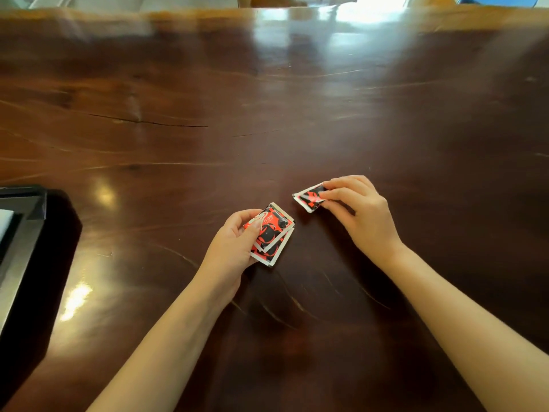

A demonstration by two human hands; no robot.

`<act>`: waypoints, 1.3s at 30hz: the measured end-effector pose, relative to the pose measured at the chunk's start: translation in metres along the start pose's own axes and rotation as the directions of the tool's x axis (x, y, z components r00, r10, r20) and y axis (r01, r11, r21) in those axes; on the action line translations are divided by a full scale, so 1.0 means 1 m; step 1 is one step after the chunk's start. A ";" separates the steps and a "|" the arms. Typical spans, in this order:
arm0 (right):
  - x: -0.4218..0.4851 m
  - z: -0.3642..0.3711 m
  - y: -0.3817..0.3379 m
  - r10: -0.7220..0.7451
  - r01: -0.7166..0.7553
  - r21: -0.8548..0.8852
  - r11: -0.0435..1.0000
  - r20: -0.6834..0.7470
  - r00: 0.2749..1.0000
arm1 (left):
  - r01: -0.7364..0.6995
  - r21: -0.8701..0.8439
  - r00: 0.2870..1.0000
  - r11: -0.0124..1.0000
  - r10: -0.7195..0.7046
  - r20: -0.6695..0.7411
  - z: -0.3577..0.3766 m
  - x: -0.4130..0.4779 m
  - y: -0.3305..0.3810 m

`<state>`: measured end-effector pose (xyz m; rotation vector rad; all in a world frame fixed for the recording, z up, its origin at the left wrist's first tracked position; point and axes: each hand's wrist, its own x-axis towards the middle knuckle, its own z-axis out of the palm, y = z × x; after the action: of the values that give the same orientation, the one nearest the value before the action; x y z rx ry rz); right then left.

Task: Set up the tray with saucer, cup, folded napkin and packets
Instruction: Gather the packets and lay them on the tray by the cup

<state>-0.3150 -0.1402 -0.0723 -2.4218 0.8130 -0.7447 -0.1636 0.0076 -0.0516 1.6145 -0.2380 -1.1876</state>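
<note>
The left hand [234, 243] grips a small stack of packets [274, 233]; just right of it, the right hand [361, 209] pinches a single packet [309, 198]. Gathering step, I judge. Next, join them and carry all to the tray [32, 203], well left of both hands.

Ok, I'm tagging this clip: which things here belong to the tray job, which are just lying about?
Job: tray; white sheet in it; stacked packets held by left hand; single packet pinched by right hand.
Not the job: table; blue object beyond it.
</note>
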 end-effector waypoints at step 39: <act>-0.023 0.020 -0.190 -0.067 -0.224 0.500 0.837 0.499 0.864 | -0.146 -0.133 0.988 0.980 0.152 0.034 -0.107 -0.120 -0.021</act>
<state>-0.2436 0.0151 0.0160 -1.9020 0.4087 -0.2298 -0.1465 0.1626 -0.0075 1.4328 -0.2988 -1.1019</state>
